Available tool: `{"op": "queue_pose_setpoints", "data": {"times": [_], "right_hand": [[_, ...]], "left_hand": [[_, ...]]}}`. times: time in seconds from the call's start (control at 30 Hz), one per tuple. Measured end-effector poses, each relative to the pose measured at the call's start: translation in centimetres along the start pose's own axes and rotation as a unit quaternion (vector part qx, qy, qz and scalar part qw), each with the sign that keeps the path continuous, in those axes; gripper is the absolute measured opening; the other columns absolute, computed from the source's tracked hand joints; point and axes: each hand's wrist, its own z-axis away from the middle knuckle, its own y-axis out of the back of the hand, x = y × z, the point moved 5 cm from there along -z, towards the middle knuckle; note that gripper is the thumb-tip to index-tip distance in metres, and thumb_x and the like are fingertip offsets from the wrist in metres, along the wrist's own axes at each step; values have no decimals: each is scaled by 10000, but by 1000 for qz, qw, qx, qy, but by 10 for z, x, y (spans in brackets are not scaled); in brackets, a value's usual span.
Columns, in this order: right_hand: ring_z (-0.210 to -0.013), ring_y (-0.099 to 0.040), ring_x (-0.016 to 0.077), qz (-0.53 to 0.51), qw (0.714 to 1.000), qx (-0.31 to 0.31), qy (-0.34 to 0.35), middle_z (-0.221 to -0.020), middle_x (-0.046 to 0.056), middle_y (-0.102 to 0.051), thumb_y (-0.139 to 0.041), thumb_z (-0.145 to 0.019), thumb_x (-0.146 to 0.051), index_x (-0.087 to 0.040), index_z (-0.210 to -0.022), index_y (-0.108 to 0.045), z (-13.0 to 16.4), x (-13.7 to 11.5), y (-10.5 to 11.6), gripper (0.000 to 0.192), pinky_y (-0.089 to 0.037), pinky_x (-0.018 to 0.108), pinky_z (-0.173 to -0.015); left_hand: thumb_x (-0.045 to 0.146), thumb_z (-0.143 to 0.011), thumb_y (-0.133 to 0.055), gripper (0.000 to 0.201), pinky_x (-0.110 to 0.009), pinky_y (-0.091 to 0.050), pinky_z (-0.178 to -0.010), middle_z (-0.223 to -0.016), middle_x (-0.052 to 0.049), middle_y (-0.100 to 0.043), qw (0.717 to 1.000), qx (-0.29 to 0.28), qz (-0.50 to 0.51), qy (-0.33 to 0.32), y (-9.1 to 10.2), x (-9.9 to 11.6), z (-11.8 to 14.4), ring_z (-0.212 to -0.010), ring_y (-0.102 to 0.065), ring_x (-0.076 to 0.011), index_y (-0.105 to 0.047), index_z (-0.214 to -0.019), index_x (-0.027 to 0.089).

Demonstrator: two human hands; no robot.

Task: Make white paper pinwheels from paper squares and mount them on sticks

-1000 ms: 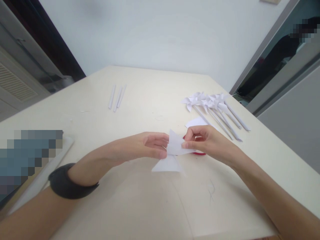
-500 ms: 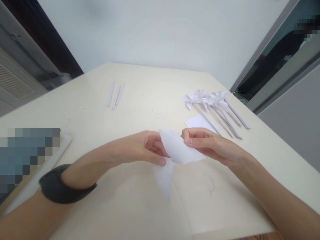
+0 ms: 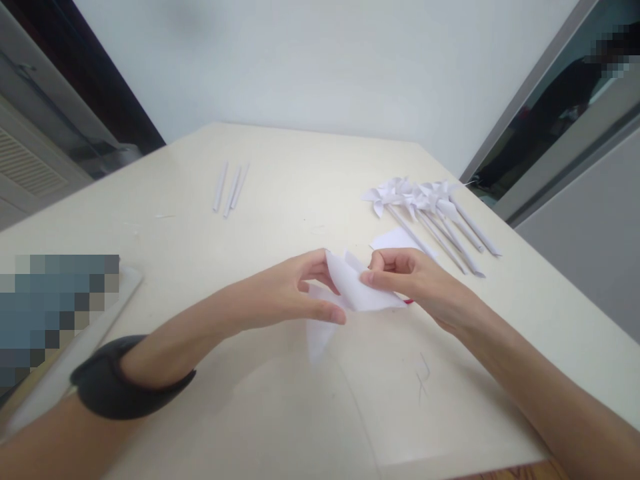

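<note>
Between my hands is a white paper pinwheel piece point(image 3: 354, 288), its flaps cut and curled, held above the table. My right hand point(image 3: 417, 272) pinches a folded-over flap between thumb and forefinger. On the other side, my left hand point(image 3: 295, 290) grips the piece, with the thumb in front and the fingers partly hidden behind the paper. One flap hangs down below the left thumb. Under the right hand a small bit of something red point(image 3: 409, 302) shows; most of it is hidden.
Several white pinwheels point(image 3: 400, 193) on rolled-paper sticks lie at the right, next to a flat paper sheet point(image 3: 393, 239). Three paper tubes point(image 3: 231, 193) lie at the back left. Thin wire pieces point(image 3: 423, 380) rest near the front right of the table point(image 3: 280, 427).
Both hands have shifted slightly upward with the paper. My left thumb has moved right across it, and the hanging flap has swung left. The red bit has come into sight.
</note>
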Motion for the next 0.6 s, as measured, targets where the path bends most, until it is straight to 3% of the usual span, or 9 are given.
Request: {"op": "queue_pose_setpoints", "data": {"times": [0.13,0.3,0.43,0.53,0.6], "right_hand": [[-515,-315,75,0,999,30,34,-584,-46,-377,-584,-837,-324,-180,-632,-410,0,-1,-1,306,-157,239,-466],[-543,-267,81,-83,995,15,50,-621,-43,-343,-511,-886,-326,-183,-650,-374,3,-3,-4,308,-172,259,-509],[-537,-298,82,-97,994,20,43,-623,-41,-360,-511,-884,-358,-185,-663,-403,2,-3,-3,300,-193,252,-501],[-514,-317,75,-40,993,81,72,-608,-44,-397,-562,-854,-377,-188,-671,-442,1,-6,2,290,-200,233,-468],[-510,-346,75,2,988,121,95,-602,-44,-430,-587,-839,-375,-193,-694,-472,2,-9,4,260,-216,223,-458]], "left_hand": [[319,-717,-731,380,-396,-407,-965,-1152,-28,-611,994,83,-74,-14,-2,7,0,-1110,-547,-226,-555,-1045,243],[268,-786,-658,221,-338,-459,-827,-1013,-8,-632,978,157,-120,-68,-6,14,2,-946,-588,-199,-557,-980,243],[259,-799,-648,170,-337,-443,-838,-950,16,-632,931,251,-218,-153,-2,22,9,-894,-591,-184,-546,-935,252],[263,-794,-656,220,-381,-394,-950,-1007,-2,-636,886,305,-289,-198,-1,28,15,-977,-577,-205,-550,-986,244],[249,-800,-646,245,-387,-381,-986,-1087,-25,-634,881,304,-289,-219,-1,32,18,-1053,-561,-218,-550,-1025,234]]}}
